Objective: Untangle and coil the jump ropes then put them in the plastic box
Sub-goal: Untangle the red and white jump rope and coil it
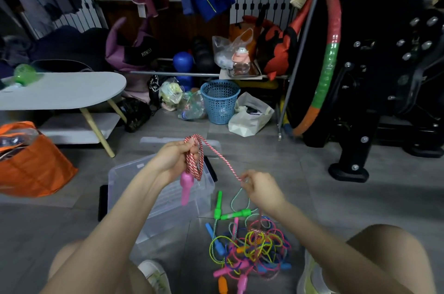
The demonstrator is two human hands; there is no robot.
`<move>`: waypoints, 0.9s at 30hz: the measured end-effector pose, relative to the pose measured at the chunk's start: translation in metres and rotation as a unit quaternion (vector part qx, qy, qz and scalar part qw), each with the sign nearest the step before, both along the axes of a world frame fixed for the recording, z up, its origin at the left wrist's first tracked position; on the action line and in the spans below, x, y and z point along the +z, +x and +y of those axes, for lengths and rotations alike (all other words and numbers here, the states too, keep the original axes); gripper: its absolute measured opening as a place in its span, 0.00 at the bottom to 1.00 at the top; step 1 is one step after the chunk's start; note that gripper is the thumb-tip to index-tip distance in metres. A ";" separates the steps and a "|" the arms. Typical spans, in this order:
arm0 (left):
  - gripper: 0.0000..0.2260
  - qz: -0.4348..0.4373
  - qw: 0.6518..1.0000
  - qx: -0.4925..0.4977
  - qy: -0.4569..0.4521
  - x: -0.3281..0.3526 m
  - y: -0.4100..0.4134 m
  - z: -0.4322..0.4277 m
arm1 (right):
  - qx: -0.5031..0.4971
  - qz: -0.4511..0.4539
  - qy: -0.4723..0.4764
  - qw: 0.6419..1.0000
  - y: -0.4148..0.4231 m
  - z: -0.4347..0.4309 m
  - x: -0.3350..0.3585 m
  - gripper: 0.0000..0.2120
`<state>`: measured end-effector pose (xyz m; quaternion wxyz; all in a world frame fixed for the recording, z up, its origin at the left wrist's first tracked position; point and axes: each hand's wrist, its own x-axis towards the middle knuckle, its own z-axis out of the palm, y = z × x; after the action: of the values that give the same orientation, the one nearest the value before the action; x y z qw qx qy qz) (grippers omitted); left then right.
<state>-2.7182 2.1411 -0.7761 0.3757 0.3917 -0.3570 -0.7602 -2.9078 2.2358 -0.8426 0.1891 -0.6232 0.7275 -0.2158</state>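
On a grey tiled floor (312, 185), a seated person works through a heap of jump ropes. The left hand (174, 158) is closed around a small coil of red-and-white rope (219, 155), with the rope's pink handle (187, 188) hanging below the fist. A single strand runs down and across to the right hand (263, 189), which pinches it between thumb and fingertips above the pile.

The clear plastic box (120, 185) sits open just beneath the left forearm. Through its see-through walls only the ribbed bottom seems to show, though glare makes that hard to judge. The coil is held above the box's far corner, not inside it.

The remaining ropes lie beside the box in a tangle (254, 248) of yellow, pink, blue and green cord, with two green handles (235, 214) at its near edge.

Farther back stand a blue mesh basket (219, 104), its contents unclear, a white plastic bag (247, 120) with something dark at its mouth, and an orange bag (36, 168) with clear plastic at the top.
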 end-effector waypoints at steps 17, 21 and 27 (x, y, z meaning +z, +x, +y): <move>0.09 -0.169 0.977 -0.020 -0.131 -0.015 -0.011 0.019 | 0.150 0.088 -0.040 0.984 0.040 -0.012 0.025 0.13; 0.11 -0.050 0.996 0.057 -0.039 -0.009 -0.016 0.015 | 0.161 -0.006 -0.020 0.987 0.032 -0.015 0.020 0.15; 0.12 0.082 0.995 0.053 0.018 0.018 -0.004 -0.003 | 0.019 -0.138 0.037 0.990 -0.001 0.002 -0.035 0.06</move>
<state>-2.7219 2.1377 -0.7577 0.4366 0.3535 -0.2904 -0.7747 -2.9089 2.2374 -0.8773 0.3142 -0.5940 0.6900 -0.2690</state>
